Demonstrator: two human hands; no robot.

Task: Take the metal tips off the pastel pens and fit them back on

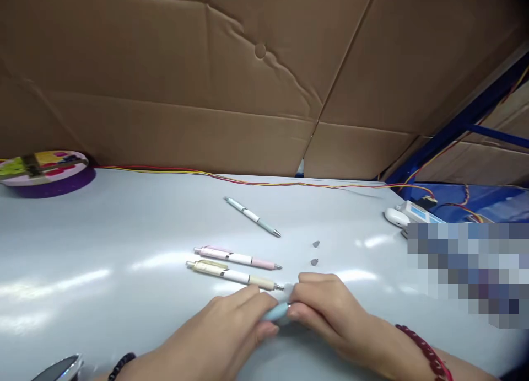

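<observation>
Both my hands meet low in the middle of the white table (pixel 103 243) around a light blue pen (pixel 276 313). My left hand (pixel 231 328) wraps the pen's barrel with closed fingers. My right hand (pixel 326 309) pinches its front end. Just beyond my fingers lie a yellow pen (pixel 233 274) and a pink pen (pixel 237 257), side by side. A pale green pen (pixel 252 216) lies farther back, at an angle. Two small grey pen tips (pixel 316 243) (pixel 314 262) rest loose to the right of the pens.
A purple round tin with a colourful lid (pixel 45 174) stands at the far left. Red and yellow wires (pixel 248 181) run along the table's back edge below a cardboard wall (pixel 248 66). White devices (pixel 403 214) sit at the right edge. A shiny metal object (pixel 58 368) shows bottom left.
</observation>
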